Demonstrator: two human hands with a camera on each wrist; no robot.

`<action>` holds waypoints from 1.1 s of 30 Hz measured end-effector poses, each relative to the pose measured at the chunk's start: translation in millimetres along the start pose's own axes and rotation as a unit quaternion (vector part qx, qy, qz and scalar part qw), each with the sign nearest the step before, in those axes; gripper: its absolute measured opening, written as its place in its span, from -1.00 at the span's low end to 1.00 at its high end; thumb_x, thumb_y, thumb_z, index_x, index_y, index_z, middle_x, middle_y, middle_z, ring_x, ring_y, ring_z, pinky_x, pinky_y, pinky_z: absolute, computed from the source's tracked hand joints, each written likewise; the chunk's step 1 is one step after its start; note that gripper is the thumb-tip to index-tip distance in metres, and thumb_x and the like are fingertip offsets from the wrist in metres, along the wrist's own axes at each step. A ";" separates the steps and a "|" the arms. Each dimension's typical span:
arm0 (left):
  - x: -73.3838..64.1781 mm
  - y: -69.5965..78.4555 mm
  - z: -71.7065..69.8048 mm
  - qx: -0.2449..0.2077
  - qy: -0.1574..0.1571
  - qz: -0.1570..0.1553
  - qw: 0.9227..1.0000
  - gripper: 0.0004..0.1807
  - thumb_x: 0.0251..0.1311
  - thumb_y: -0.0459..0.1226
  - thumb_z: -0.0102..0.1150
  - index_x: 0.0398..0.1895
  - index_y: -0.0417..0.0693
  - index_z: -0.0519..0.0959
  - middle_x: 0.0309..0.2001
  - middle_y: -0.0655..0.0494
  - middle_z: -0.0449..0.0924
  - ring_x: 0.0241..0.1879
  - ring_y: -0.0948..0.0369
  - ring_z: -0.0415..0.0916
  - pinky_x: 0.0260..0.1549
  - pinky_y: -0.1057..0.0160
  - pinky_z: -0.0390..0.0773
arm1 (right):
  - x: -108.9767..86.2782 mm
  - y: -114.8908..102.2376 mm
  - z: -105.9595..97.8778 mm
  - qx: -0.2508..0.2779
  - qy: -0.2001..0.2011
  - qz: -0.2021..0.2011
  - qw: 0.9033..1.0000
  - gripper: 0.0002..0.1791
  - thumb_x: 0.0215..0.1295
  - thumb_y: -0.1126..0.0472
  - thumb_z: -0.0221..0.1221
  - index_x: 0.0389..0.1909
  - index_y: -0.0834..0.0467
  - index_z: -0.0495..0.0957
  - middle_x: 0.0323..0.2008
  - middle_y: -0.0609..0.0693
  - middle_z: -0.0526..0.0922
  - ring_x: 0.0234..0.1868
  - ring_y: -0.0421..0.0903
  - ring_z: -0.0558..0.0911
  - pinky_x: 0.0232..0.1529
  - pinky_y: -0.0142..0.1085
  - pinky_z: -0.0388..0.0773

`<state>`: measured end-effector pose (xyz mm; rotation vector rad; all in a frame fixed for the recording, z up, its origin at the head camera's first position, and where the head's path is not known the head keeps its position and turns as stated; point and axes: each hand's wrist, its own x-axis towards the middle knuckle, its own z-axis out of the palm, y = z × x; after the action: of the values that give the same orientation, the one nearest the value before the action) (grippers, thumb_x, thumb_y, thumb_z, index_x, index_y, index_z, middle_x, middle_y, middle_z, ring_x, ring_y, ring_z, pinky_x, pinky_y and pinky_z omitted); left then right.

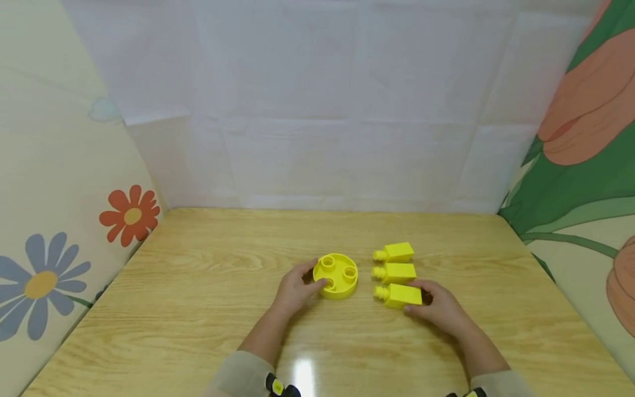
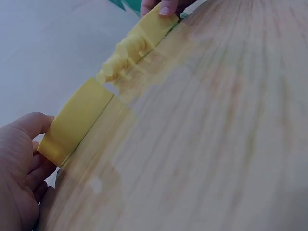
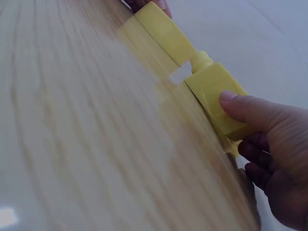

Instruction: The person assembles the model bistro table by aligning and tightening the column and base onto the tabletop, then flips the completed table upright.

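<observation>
On the wooden table lies a round yellow disc [image 1: 339, 270] with a raised rim and three ring-shaped sockets facing up. My left hand [image 1: 296, 289] holds its left side, thumb at the front rim and fingers toward the back. To the right, three yellow blocks with ridged knobs pointing left lie in a row. My right hand [image 1: 440, 306] grips the nearest block [image 1: 405, 296] by its right end; the thumb presses its side in the right wrist view. The middle block [image 1: 401, 273] and the far block [image 1: 399, 252] lie untouched behind it.
The wood-grain table [image 1: 198, 320] reaches back to a white cloth [image 1: 317, 110]. Flower-patterned cloths hang along the left [image 1: 44, 165] and right [image 1: 590, 182] sides. Light glares off the tabletop near its front.
</observation>
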<state>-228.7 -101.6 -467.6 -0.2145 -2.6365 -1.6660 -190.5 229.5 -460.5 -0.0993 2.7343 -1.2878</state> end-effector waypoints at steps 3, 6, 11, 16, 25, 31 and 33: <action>-0.4 0.0 -0.8 -0.002 -0.006 0.002 1.000 -0.34 0.18 -0.23 0.34 0.33 -0.27 0.40 0.29 -0.19 0.46 0.29 -0.10 0.40 0.29 -0.06 0.39 | -1.6 -4.0 1.2 0.012 0.008 0.007 1.000 -0.38 0.06 0.04 0.45 0.15 0.15 0.52 0.13 0.13 0.57 0.06 0.02 0.53 0.05 -0.09 0.51; -0.9 -0.1 -1.5 0.000 -0.009 0.002 1.000 -0.34 0.18 -0.22 0.35 0.32 -0.27 0.40 0.30 -0.19 0.46 0.30 -0.10 0.39 0.30 -0.06 0.38 | -3.7 -10.9 2.5 0.052 0.012 0.002 0.999 -0.38 0.08 0.09 0.44 0.15 0.19 0.50 0.14 0.16 0.57 0.10 0.07 0.56 0.08 -0.09 0.55; -1.5 0.7 -2.3 0.013 -0.013 0.003 1.000 -0.33 0.16 -0.19 0.36 0.32 -0.25 0.41 0.29 -0.17 0.47 0.30 -0.09 0.39 0.30 -0.06 0.38 | -4.3 -24.8 4.8 0.114 0.018 -0.026 0.993 -0.44 0.14 0.20 0.39 0.15 0.24 0.46 0.13 0.20 0.57 0.15 0.10 0.55 0.12 -0.18 0.55; -1.5 3.3 -1.7 0.005 -0.017 -0.004 1.000 -0.33 0.15 -0.18 0.37 0.31 -0.23 0.43 0.27 -0.15 0.50 0.27 -0.08 0.42 0.28 -0.05 0.41 | 2.0 -36.7 6.4 0.138 0.045 -0.051 0.988 -0.45 0.18 0.29 0.35 0.17 0.28 0.38 0.13 0.26 0.58 0.10 0.06 0.57 0.05 -0.36 0.54; -1.1 2.7 0.7 -0.017 -0.015 0.005 1.000 -0.41 0.14 -0.25 0.37 0.23 -0.28 0.48 0.15 -0.17 0.59 0.17 -0.05 0.51 0.23 -0.05 0.46 | 20.8 -64.0 17.8 0.180 0.083 -0.074 0.977 -0.44 0.18 0.29 0.35 0.20 0.24 0.43 0.02 0.24 0.56 -0.14 -0.18 0.52 -0.16 -0.46 0.52; -1.3 1.3 0.7 -0.011 -0.018 0.010 1.000 -0.42 0.14 -0.25 0.36 0.23 -0.28 0.49 0.17 -0.17 0.58 0.20 -0.06 0.49 0.25 -0.06 0.43 | 31.9 -81.0 26.7 0.183 0.048 -0.067 0.980 -0.39 0.25 0.25 0.30 0.32 0.13 0.37 0.04 0.21 0.52 -0.12 -0.10 0.54 -0.19 -0.47 0.56; -2.1 1.3 0.4 -0.008 -0.020 0.014 1.000 -0.42 0.14 -0.25 0.36 0.23 -0.29 0.49 0.18 -0.18 0.57 0.21 -0.07 0.49 0.26 -0.06 0.42 | 35.6 -86.2 30.2 0.167 0.042 -0.068 0.983 -0.38 0.26 0.21 0.30 0.34 0.10 0.37 0.02 0.19 0.52 -0.11 -0.07 0.54 -0.18 -0.45 0.55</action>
<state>-226.5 -100.9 -466.8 -0.2870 -2.6373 -1.6928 -221.0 147.7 -415.9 -0.2069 2.5711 -1.8064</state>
